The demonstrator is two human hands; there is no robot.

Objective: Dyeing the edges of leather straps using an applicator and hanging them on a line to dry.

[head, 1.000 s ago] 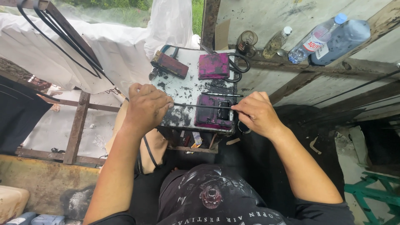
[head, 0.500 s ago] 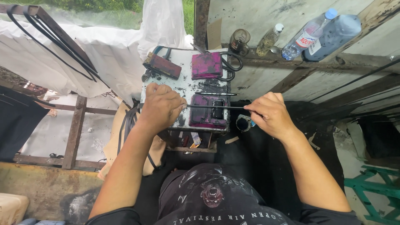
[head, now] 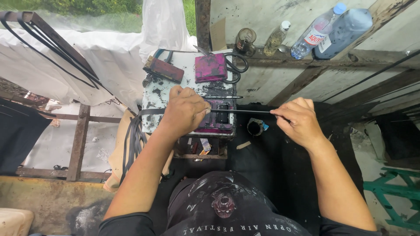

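A matt black leather-like strap [head: 245, 112] lies across a white painted work block [head: 154, 98] (rough, ink-stained). On the block, a magenta-stained pad [head: 211, 67] looks spongy. Behind the block, a weathered wooden ledge [head: 306, 61] holds glossy clear plastic bottles [head: 317, 30].

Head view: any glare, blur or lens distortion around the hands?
Head view: soft even daylight, no hard shadows; left hand and right hand sharp, as is the black strip between them; white sheet bright, nearly blown out; wide-angle bending shows at the edges, on the shelf.
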